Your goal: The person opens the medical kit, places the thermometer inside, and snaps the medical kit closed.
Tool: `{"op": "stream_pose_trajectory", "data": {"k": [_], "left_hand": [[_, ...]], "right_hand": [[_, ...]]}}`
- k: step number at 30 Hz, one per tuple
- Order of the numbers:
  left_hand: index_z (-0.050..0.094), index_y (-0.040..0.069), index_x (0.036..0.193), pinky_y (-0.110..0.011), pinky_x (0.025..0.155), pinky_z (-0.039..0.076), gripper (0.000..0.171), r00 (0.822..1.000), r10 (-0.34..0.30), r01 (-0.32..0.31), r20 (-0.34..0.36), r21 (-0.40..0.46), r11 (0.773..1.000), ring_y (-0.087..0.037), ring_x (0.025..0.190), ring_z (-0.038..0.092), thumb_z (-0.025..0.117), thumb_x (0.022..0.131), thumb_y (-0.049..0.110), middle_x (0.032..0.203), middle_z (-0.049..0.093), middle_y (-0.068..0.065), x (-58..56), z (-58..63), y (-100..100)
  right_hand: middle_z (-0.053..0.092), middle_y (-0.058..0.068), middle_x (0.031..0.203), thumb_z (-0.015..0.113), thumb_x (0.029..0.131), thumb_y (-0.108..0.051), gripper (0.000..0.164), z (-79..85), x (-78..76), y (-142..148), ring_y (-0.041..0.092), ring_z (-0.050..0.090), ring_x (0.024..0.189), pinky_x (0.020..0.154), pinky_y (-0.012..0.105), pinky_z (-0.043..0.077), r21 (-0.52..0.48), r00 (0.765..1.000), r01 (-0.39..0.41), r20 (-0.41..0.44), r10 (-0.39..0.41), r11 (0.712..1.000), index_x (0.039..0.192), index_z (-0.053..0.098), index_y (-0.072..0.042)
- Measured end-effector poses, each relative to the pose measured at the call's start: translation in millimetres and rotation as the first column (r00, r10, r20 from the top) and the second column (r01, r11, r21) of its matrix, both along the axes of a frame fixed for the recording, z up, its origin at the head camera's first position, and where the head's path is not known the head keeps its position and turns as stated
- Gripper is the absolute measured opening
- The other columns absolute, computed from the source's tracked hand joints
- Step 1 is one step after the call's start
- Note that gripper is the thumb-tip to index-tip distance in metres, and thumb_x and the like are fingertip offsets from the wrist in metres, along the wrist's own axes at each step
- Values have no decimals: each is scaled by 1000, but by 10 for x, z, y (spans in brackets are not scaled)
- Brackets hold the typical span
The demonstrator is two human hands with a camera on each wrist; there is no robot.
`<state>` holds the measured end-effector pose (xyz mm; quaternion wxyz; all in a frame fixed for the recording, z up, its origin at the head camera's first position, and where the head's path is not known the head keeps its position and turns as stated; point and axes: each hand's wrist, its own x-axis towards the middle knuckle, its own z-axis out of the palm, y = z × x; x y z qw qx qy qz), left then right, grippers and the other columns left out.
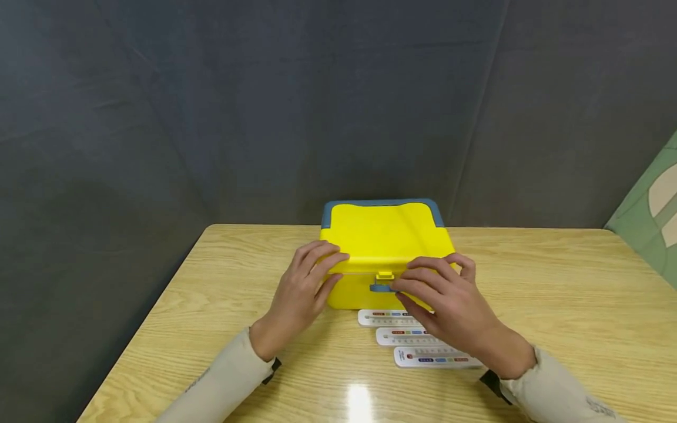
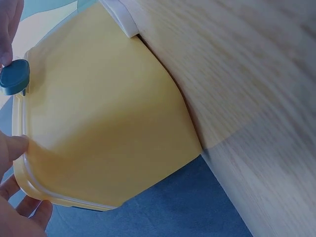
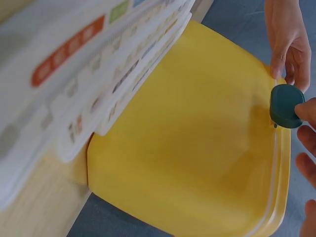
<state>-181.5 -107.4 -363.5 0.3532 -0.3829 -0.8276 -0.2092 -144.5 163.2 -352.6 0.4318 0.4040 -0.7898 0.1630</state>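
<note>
A yellow box [image 1: 388,235] with blue trim stands on the table, its lid down. My left hand [image 1: 301,285] holds the lid's front left corner, fingers over the top and thumb at the front seam. In the left wrist view, those fingertips [image 2: 42,213] bend round the rim. At the front middle, a blue latch tab [image 3: 286,106] sticks out from the box. My right hand [image 1: 449,299] has a fingertip on this tab, while its other fingers spread over the front right of the lid.
Several white thermometer strips [image 1: 407,336] lie stepped in front of the box, partly under my right hand. A dark cloth [image 1: 338,106] hangs behind the wooden table [image 1: 254,252]. At the far right is a green patterned panel [image 1: 650,217].
</note>
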Motion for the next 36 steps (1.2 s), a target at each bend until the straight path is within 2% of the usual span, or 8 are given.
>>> {"op": "stream_pose_trajectory", "data": {"k": [8, 18, 29, 36], "left_hand": [[65, 16, 125, -37, 104, 49, 33, 997, -43, 40, 58, 65, 997, -24, 123, 50, 70, 92, 10, 129, 59, -4, 6, 33, -13], [67, 18, 124, -38, 104, 49, 33, 997, -27, 22, 75, 67, 997, -23, 123, 50, 69, 92, 8, 128, 60, -3, 14, 41, -20], [67, 18, 123, -39, 104, 49, 32, 996, -21, 15, 85, 70, 997, -23, 124, 50, 67, 94, 7, 128, 60, -2, 17, 38, -18], [67, 19, 125, -38, 106, 48, 32, 994, -30, 23, 105, 68, 997, -23, 124, 49, 66, 95, 7, 129, 59, -3, 14, 45, -27]], "right_hand": [[72, -3, 97, 41, 107, -43, 40, -6, 36, 47, 21, 60, 99, 86, 48, 29, 40, 999, 0, 45, -1, 999, 103, 74, -20], [73, -4, 99, 36, 106, -46, 47, -25, 68, 83, 19, 59, 102, 92, 42, 34, 113, 992, 6, 127, -20, 994, 103, 74, -20], [72, -4, 99, 35, 106, -46, 47, -58, 62, 94, 20, 59, 102, 92, 37, 36, 133, 992, -15, 125, -2, 991, 104, 73, -20], [73, -5, 100, 31, 107, -47, 51, -44, 81, 86, 19, 58, 99, 95, 33, 36, 166, 990, 1, 137, -24, 986, 104, 74, -20]]}}
